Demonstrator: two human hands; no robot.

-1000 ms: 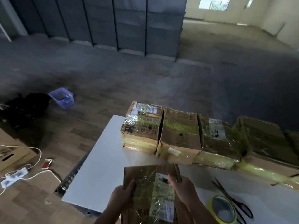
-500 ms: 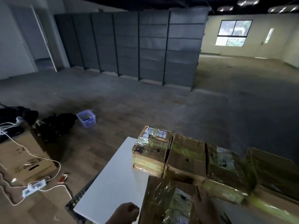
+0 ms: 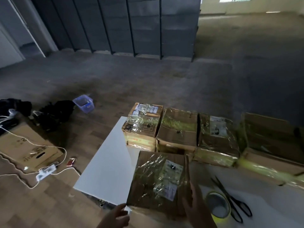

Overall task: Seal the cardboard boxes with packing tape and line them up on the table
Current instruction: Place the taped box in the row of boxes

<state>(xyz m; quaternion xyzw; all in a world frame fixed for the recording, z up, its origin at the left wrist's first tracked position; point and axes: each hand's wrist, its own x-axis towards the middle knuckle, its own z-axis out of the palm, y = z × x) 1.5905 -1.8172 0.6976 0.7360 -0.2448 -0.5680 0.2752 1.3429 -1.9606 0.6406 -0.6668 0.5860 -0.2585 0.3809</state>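
Now | left hand (image 3: 115, 216) uncurled | right hand (image 3: 195, 206) flat against box (image 3: 159, 180)

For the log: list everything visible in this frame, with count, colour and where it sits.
table: one, white, foreground
boxes in row: at least four, brown, taped, along the table's far edge
near box: one, brown, film-wrapped, table's near side
tape roll: one, yellow, right of near box
scissors: one pair, black, beside tape roll
basket: one, blue, on floor
floor box: one, brown, floor at left
power strip: one, white, floor by floor box
lockers: one row, dark grey, at back
left hand: at near box's near-left corner
right hand: flat against near box's right side
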